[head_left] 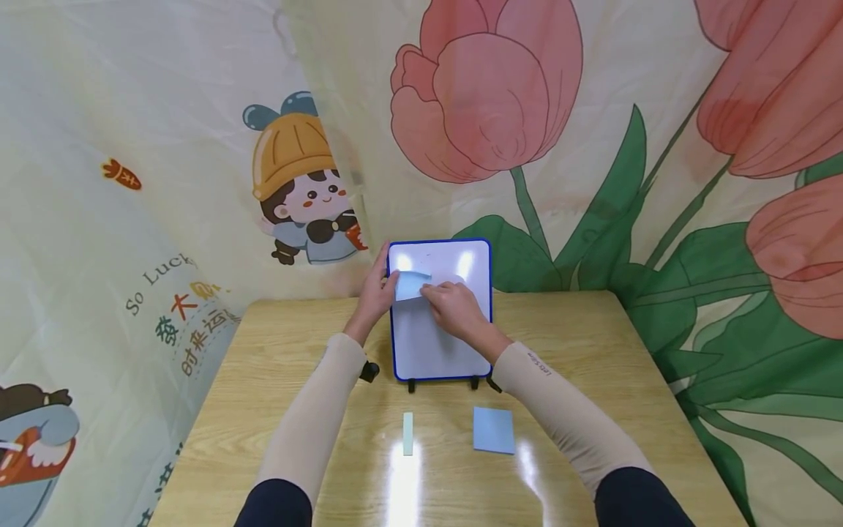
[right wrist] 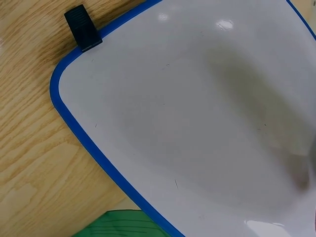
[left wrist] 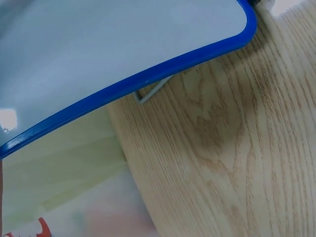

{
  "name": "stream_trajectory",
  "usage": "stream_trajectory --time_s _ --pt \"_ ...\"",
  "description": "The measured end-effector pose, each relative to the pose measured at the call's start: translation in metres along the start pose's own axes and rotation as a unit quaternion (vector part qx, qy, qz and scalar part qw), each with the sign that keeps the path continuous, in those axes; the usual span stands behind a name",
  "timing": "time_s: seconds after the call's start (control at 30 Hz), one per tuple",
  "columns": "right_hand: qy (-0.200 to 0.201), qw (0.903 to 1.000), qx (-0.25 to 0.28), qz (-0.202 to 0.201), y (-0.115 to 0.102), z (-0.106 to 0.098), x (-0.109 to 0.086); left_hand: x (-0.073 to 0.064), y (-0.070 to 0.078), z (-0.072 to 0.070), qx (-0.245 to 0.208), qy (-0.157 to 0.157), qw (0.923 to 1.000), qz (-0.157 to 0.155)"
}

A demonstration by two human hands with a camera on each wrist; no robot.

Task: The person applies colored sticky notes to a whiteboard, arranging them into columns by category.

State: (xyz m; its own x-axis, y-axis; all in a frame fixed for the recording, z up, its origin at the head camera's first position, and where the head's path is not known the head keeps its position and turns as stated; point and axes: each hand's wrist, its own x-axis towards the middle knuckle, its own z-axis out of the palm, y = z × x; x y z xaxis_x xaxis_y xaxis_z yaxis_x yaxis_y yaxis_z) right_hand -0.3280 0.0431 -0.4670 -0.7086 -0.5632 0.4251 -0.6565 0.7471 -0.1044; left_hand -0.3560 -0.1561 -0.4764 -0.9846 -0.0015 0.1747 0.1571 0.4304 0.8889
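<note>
A small whiteboard [head_left: 435, 348] with a blue frame leans upright at the back of the table. My left hand [head_left: 374, 296] grips its left edge, the thumb in front beside a light blue sticky note [head_left: 411, 286]. That note lies against the upper left of the board, its top right edge lifting a little. With curled fingers, my right hand [head_left: 456, 309] pinches the note at its lower right corner. The left wrist view shows the board's blue edge [left wrist: 148, 74] but hardly any of the hand. In the right wrist view the white surface [right wrist: 158, 118] carries a blurred reflection.
Black stand feet [head_left: 411, 386] hold the board's bottom edge; one foot [right wrist: 83, 28] also shows in the right wrist view. On the wooden table [head_left: 296, 439] nearer me lie a pale green strip [head_left: 407, 434] and a blue square of sticky notes [head_left: 493, 430]. Printed cloth [head_left: 612, 176] hangs behind.
</note>
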Motion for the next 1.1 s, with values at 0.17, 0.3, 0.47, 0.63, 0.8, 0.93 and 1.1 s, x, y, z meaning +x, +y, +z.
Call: stream_trajectory --time_s 0.17,0.3,0.47,0.63,0.8,0.93,1.1 --pt "-0.013 0.9997 -0.020 0.003 0.000 0.002 0.000 0.001 -0.002 0.000 -0.011 0.004 0.9999 0.011" --pt "-0.018 0.9992 -0.033 -0.012 -0.003 0.004 0.002 0.000 -0.002 -0.001 -0.012 0.006 0.9998 0.017" --pt "-0.010 0.9985 -0.036 -0.040 -0.009 0.006 0.007 0.001 -0.001 -0.002 -0.007 0.012 0.9997 0.018" --pt "-0.022 0.9969 -0.064 -0.040 -0.012 0.013 0.009 0.000 0.000 0.000 0.001 0.009 0.9998 0.020" --pt "-0.042 0.9929 -0.103 -0.042 -0.012 0.022 0.010 0.000 -0.002 0.002 0.000 0.012 0.9998 0.016" --pt "-0.046 0.9891 -0.133 -0.045 -0.013 0.028 0.011 0.000 -0.003 0.003 -0.003 0.014 0.9997 0.021" --pt "-0.046 0.9871 -0.150 -0.032 -0.014 0.030 0.011 0.002 -0.004 0.003 -0.003 0.016 0.9992 0.037"
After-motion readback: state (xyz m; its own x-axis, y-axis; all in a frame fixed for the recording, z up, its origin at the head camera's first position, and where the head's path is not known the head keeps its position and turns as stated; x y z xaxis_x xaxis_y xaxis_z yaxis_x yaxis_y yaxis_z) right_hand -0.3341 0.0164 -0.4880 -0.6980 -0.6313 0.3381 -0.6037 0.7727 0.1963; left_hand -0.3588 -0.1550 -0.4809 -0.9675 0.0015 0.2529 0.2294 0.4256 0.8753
